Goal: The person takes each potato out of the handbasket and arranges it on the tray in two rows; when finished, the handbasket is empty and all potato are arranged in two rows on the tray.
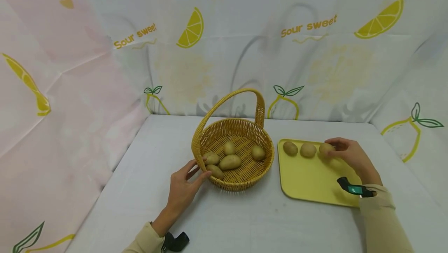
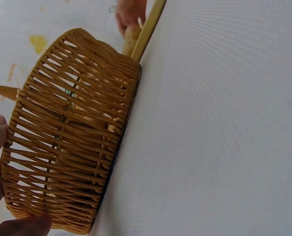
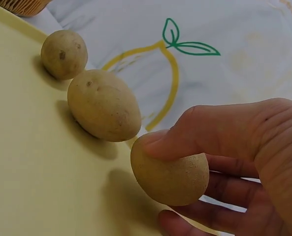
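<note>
My right hand (image 1: 352,159) pinches a potato (image 3: 168,174) between thumb and fingers at the far side of a yellow tray (image 1: 308,179). Whether that potato touches the tray I cannot tell. Beside it, two more potatoes, one in the middle (image 1: 308,150) and one at the left (image 1: 290,148), rest in a row along the tray's back edge. My left hand (image 1: 183,187) grips the near left side of a woven basket (image 1: 234,186), by the foot of its handle. Several potatoes lie inside, mostly at the left, with one potato (image 1: 258,153) toward the right.
The basket's tall arched handle (image 1: 229,96) rises above its bowl. Basket and tray stand side by side on a white-covered table (image 1: 252,222), with a narrow gap between them. A lemon-print cloth (image 1: 238,50) hangs behind and at the sides.
</note>
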### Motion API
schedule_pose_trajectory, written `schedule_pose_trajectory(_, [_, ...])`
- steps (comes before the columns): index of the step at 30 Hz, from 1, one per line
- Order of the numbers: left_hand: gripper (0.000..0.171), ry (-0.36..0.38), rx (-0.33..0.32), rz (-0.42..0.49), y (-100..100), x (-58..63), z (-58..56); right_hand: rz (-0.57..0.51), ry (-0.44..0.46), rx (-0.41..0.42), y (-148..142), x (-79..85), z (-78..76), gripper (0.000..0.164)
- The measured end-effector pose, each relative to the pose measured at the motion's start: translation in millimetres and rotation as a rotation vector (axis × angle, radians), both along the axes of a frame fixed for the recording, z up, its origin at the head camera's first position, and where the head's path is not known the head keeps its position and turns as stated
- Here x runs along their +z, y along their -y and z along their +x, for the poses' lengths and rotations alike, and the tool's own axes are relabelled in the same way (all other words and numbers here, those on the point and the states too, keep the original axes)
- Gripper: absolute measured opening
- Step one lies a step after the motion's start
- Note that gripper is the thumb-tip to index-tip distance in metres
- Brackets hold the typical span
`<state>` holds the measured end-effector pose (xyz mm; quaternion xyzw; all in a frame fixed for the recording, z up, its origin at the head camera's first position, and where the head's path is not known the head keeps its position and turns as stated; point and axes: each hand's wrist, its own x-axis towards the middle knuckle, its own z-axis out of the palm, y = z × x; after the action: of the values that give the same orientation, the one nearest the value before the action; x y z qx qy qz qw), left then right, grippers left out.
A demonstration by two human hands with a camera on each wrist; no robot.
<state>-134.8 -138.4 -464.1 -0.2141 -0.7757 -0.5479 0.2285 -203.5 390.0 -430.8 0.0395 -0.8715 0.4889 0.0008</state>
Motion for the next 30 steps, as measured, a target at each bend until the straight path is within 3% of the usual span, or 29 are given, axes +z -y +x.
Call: schedule_pose_trajectory(30, [0.044, -0.022, 0.010, -0.015, -1.1, 2.2, 0.8, 0.172, -0.042, 0.022, 2.0, -7.8, -4.0, 0.046])
